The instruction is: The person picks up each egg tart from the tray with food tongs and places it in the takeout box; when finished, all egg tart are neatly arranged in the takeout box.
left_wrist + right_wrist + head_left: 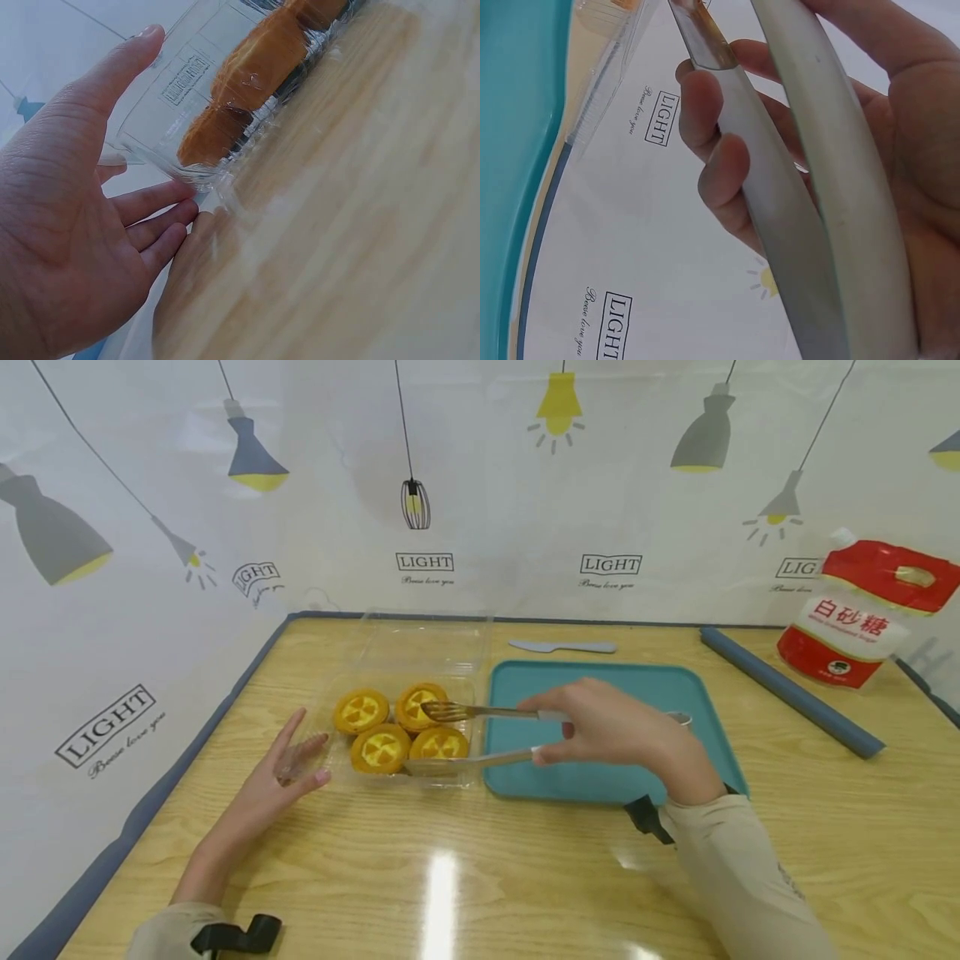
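Several round egg tarts sit in a clear plastic container, its lid folded open at the back. My left hand is at the container's left side, thumb and fingers spread; in the left wrist view fingertips touch or nearly touch its corner. My right hand grips metal tongs with pale handles, one arm on either side in the right wrist view. The slotted tip is over the back right tart; the other arm lies along the front right tart. The tongs' jaws are apart.
A teal tray lies right of the container, beneath the right hand. Behind it is a white knife. At right are a blue-grey rod and a red-and-white sugar bag. A printed sheet forms the backdrop.
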A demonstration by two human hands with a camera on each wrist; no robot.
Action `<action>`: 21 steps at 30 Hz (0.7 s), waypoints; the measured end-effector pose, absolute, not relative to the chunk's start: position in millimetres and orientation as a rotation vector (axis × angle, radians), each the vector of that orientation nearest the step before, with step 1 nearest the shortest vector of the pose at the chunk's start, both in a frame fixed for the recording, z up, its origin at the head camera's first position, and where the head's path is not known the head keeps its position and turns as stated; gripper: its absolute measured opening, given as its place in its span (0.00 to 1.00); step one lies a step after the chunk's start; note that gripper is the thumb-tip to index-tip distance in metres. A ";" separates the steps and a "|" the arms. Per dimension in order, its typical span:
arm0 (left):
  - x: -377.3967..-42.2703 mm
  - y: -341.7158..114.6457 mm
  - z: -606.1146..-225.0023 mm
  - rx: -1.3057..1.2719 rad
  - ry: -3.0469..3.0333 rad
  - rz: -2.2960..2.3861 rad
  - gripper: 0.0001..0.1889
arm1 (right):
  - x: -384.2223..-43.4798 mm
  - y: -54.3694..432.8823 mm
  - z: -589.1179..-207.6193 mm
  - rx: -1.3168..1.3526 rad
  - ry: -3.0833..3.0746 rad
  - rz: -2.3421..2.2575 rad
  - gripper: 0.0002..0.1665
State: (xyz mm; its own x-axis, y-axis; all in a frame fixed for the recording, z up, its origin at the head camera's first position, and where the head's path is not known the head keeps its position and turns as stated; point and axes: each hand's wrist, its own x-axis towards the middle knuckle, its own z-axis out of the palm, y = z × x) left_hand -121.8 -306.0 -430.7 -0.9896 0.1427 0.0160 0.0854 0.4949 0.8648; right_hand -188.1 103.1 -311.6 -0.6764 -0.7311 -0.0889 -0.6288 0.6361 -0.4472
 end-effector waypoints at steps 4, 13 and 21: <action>-122.3 -305.6 -431.1 0.198 2.662 1.535 0.46 | -188.3 104.7 -311.4 -1.120 2.612 -0.581 0.34; -123.3 -306.7 -433.0 0.230 2.696 1.517 0.46 | -186.4 108.7 -310.0 -1.183 2.613 -0.609 0.28; -123.0 -307.3 -431.9 0.230 2.703 1.502 0.46 | -185.9 117.5 -304.2 -1.282 2.651 -0.686 0.26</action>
